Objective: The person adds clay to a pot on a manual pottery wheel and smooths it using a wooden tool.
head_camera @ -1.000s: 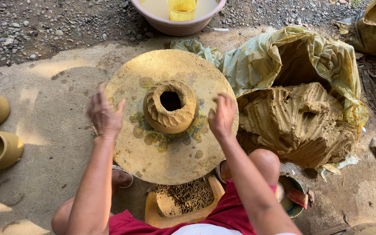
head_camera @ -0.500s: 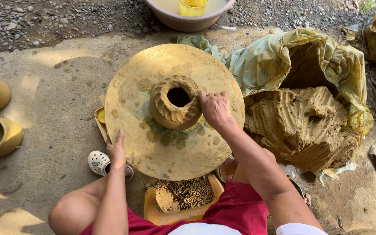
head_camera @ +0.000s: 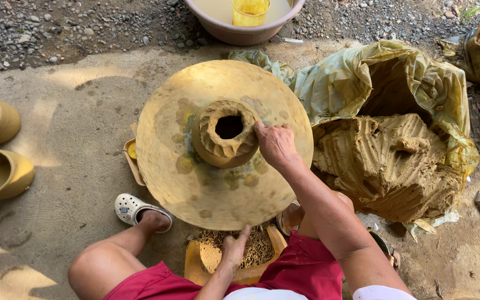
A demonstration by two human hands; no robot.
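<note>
Resting at the centre of the round turning wheel [head_camera: 195,189], the rough clay pot [head_camera: 226,136] looked soft, wet and easily dented, best steadied lightly by its thick rim. The right hand [head_camera: 276,144], fingers together, pressed its wall at three o'clock; the left hand [head_camera: 234,247] pinched the wheel's edge at six o'clock.

Your wheel [head_camera: 195,189] reads mottled ochre with greenish blotches; the pot [head_camera: 226,133] on it is tan-brown. Your shorts [head_camera: 284,275] are red, the clog [head_camera: 131,206] white with holes.

left: bare concrete [head_camera: 79,139] open; right: clay heap [head_camera: 390,164] blocks
</note>
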